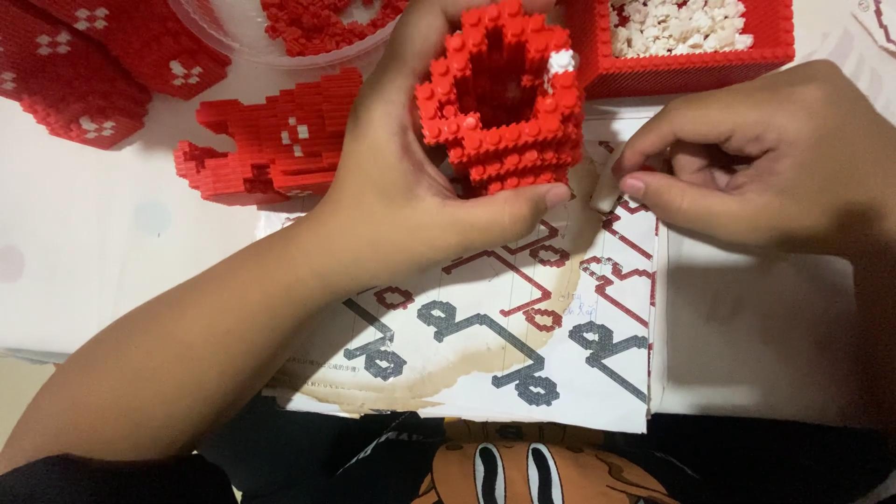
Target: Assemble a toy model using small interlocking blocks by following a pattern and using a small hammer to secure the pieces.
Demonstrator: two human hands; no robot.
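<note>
Step in hand, as judged from the frame: assembly of a small-brick model, with one piece about to be added.

Left hand: grip wrapped around a hollow red model built of small plastic bricks, thumb pressed along its lower front edge, remaining fingers behind it. The model is held above the worktop, open top tilted toward the camera, one white stud showing on its upper right rim.

Right hand: thumb and forefinger pressed together on a small white brick piece, just beside the model's lower right corner and close to the left thumb tip.

Under both hands lies a stained paper instruction sheet with red and grey brick diagrams.

The next move probably calls for aligning the white piece's studs with the model and pressing firmly while the left grip braces it.

Nearby: a red brick-built box holding white pieces, a flat red brick-built section, and a clear bowl of loose red pieces.
</note>
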